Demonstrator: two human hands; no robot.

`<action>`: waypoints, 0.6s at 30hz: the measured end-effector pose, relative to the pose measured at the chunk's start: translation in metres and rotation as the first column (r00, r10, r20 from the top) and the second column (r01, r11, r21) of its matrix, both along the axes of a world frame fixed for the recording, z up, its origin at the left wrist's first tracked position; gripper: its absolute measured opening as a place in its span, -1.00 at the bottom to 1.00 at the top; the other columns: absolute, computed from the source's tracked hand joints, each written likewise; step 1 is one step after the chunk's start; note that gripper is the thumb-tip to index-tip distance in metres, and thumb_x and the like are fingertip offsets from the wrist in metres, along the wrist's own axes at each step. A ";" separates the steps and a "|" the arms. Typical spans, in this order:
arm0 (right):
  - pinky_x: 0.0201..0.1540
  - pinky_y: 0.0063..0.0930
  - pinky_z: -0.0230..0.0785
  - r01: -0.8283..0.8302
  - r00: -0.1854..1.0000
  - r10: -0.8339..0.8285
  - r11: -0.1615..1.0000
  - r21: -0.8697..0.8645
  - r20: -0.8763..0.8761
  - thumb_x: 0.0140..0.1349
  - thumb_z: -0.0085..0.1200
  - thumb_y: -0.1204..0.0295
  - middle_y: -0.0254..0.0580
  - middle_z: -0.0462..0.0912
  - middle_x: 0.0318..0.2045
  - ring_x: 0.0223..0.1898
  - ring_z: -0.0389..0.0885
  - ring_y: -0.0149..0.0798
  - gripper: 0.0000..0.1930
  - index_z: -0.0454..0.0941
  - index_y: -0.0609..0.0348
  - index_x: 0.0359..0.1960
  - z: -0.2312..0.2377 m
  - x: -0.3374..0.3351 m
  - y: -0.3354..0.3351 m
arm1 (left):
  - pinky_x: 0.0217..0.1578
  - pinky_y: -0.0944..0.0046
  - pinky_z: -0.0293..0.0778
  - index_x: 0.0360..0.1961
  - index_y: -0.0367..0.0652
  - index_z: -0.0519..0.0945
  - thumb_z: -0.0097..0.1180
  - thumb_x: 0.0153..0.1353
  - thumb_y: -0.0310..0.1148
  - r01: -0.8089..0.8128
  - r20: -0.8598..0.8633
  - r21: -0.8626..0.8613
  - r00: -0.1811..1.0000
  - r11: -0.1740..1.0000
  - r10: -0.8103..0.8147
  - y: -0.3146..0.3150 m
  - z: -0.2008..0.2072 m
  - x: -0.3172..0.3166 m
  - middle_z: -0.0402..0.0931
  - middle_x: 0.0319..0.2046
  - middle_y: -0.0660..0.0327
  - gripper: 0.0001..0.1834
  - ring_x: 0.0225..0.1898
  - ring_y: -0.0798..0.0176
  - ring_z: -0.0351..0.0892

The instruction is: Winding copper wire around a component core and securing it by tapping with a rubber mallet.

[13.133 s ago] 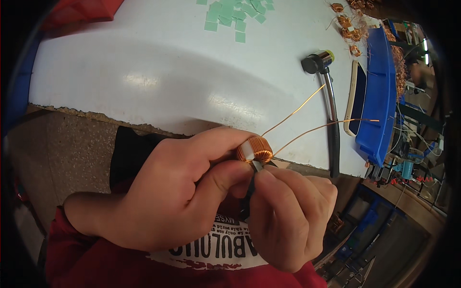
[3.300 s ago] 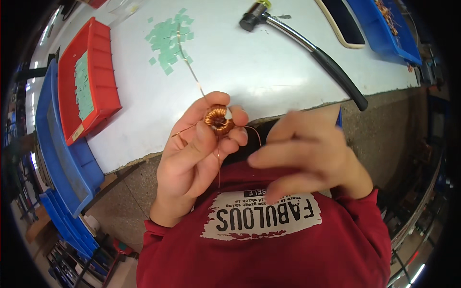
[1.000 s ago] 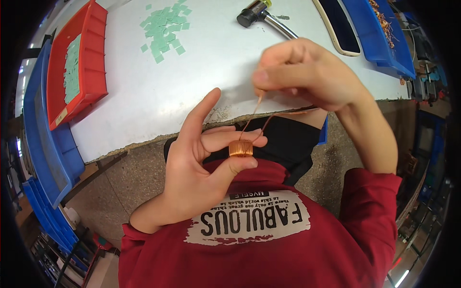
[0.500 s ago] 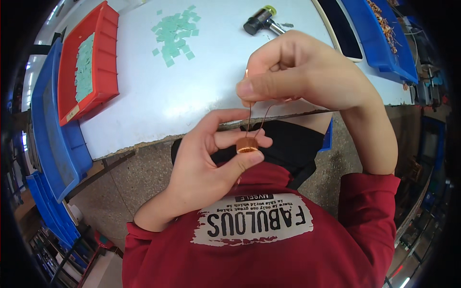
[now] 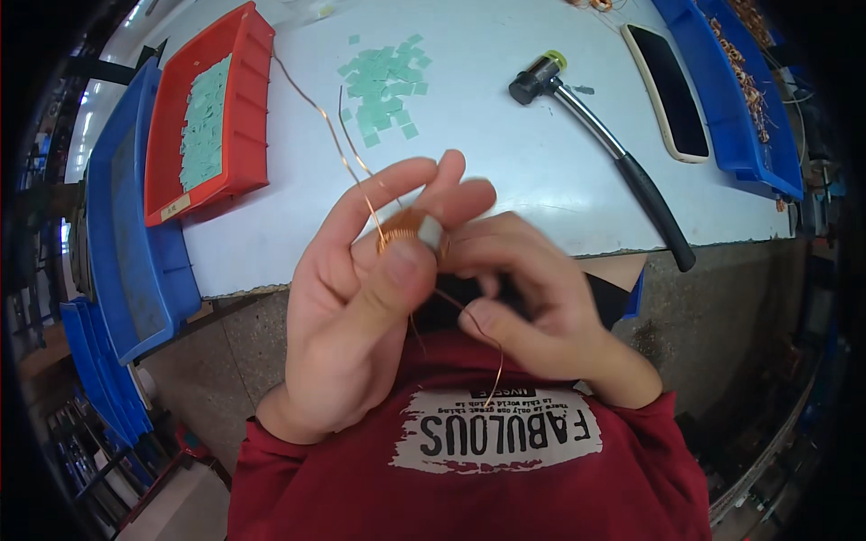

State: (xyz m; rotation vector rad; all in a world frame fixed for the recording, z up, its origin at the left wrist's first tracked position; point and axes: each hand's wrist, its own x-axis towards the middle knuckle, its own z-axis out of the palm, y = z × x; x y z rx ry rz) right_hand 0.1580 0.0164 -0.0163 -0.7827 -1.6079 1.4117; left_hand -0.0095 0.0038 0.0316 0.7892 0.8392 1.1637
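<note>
Between the thumb and fingers of my left hand is a ring coil closely wound with copper wire. A small pale block-like part shows at its right side. Two long copper leads rise from the coil toward the upper left, and a thinner bent lead hangs below it. My right hand is at the coil's right, fingers curled, the thumb beside the hanging lead. Motion blurs it and its fingertips are partly hidden, so whether it grips anything is unclear.
Green square sheets lie scattered on the white table. A red bin of such pieces and a blue tray stand left. Right are a hammer, a phone and a blue bin with copper-coloured pieces.
The coil has been raised and turned in my left hand, its leads now pointing up and down. My right hand has come down from above the coil to its right side.
</note>
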 end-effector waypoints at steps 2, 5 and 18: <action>-0.32 -0.59 0.26 -0.022 0.972 -0.005 0.993 -0.114 -0.234 0.16 0.14 0.45 -0.24 0.51 -0.30 -0.32 0.42 -0.43 -0.74 0.51 0.18 -0.10 -0.001 -0.018 -0.007 | 0.31 0.20 0.02 0.22 -0.41 0.21 0.01 0.27 -0.07 0.021 0.002 -0.040 1.000 0.999 -0.021 0.002 -0.002 0.001 0.32 0.18 -0.01 -0.31 0.37 0.11 0.03; -0.30 -0.58 0.30 -0.154 0.937 0.061 0.955 -0.252 -0.343 0.26 0.06 0.44 -0.23 0.55 -0.32 -0.34 0.46 -0.46 -0.82 0.49 0.20 -0.13 0.006 -0.027 -0.006 | 0.33 0.19 -0.03 0.22 -0.39 0.23 -0.07 0.32 -0.07 0.027 0.119 -0.125 0.993 0.992 -0.012 0.002 -0.005 0.002 0.27 0.23 0.02 -0.36 0.37 0.15 0.03; -0.54 -0.54 0.23 0.018 0.969 -0.085 0.960 0.278 0.231 0.06 0.08 0.66 -0.23 0.55 -0.58 -0.63 0.44 -0.39 -0.91 0.58 0.25 -0.39 0.013 0.011 0.026 | 0.32 0.18 -0.10 0.20 -0.33 0.23 -0.02 0.32 -0.26 -0.014 0.238 -0.115 0.970 0.993 0.041 -0.003 -0.025 -0.010 0.35 0.15 -0.02 -0.48 0.31 0.14 0.13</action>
